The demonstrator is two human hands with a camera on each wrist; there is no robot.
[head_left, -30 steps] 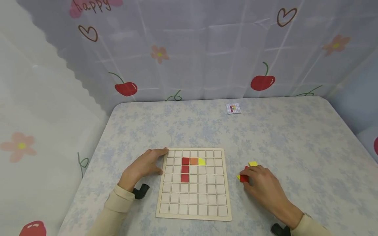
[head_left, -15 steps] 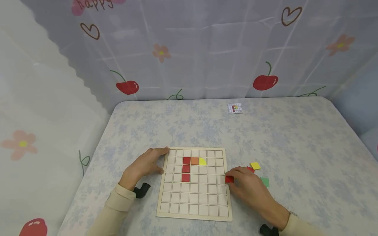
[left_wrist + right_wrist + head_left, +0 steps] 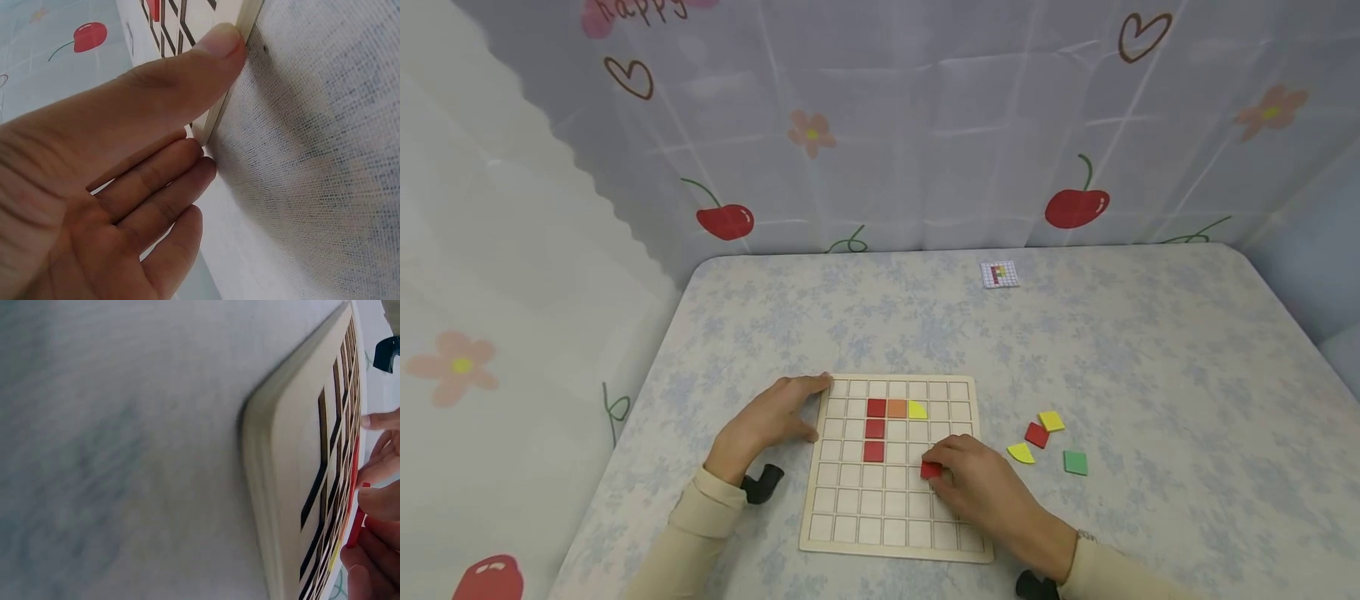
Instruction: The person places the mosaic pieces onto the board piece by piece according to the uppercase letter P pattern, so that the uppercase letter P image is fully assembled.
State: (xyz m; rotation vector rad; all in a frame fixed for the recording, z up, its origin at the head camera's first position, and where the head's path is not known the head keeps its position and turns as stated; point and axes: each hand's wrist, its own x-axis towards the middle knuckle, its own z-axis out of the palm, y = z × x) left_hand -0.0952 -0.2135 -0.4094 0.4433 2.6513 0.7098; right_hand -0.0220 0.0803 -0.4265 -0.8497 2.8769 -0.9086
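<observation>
- The right hand (image 3: 992, 487) is pinching a flat red square tile (image 3: 930, 470) over the round-cornered, wood-like grid board (image 3: 895, 552).
- The left hand (image 3: 767, 417) is resting spread, loose digits against the board's edge.
- A yellow quarter-disc (image 3: 1021, 453), yellow square (image 3: 1051, 421), second red square (image 3: 1037, 435) and green square (image 3: 1075, 462) are lying nearby on the woven, blue-mottled tabletop (image 3: 1112, 333).

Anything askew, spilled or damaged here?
Nothing stands out. The placed tiles sit squarely within cells of the grid board, with no visible damage or spill. The loose tiles beside it lie at mixed angles, but flat, and the right hand pinches a red tile.
</observation>
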